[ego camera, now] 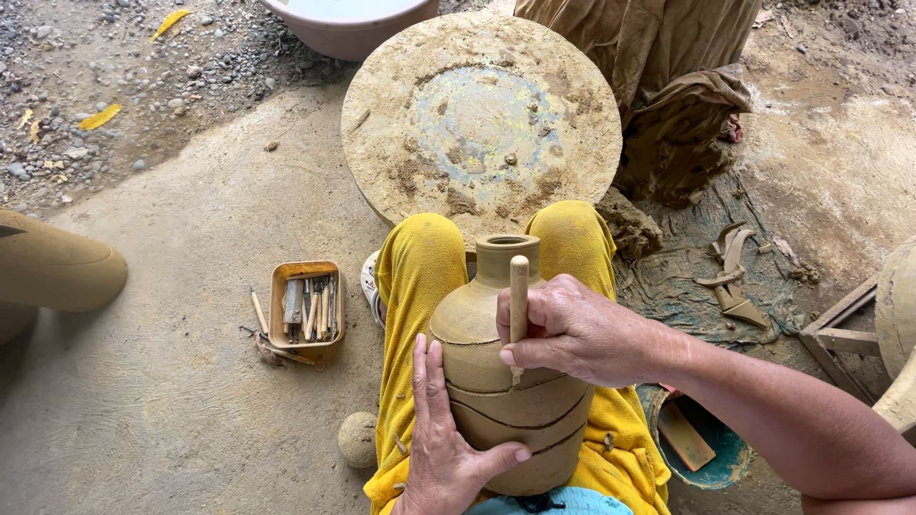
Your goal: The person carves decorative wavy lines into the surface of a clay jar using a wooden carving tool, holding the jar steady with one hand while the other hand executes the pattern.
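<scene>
We have the clay jug (506,372) lying across our lap on the yellow trousers (420,277), its neck pointing away toward the round clay-caked wheel (482,119). Our left hand (444,439) lies flat against the jug's side, fingers spread wide, thumb tucked under the belly. Our right hand (572,334) has its fingers closed around a wooden stick (518,291), the tip pressing at the shoulder where grooves already ring the body.

The clay looks soft enough to mark, so in our judgement too hard a push could gouge or dent the wall. The jug rests only on our knees; if the left hand slackens it could roll and the groove wander. The tray of tools (306,305) sits on the floor, well apart.
</scene>
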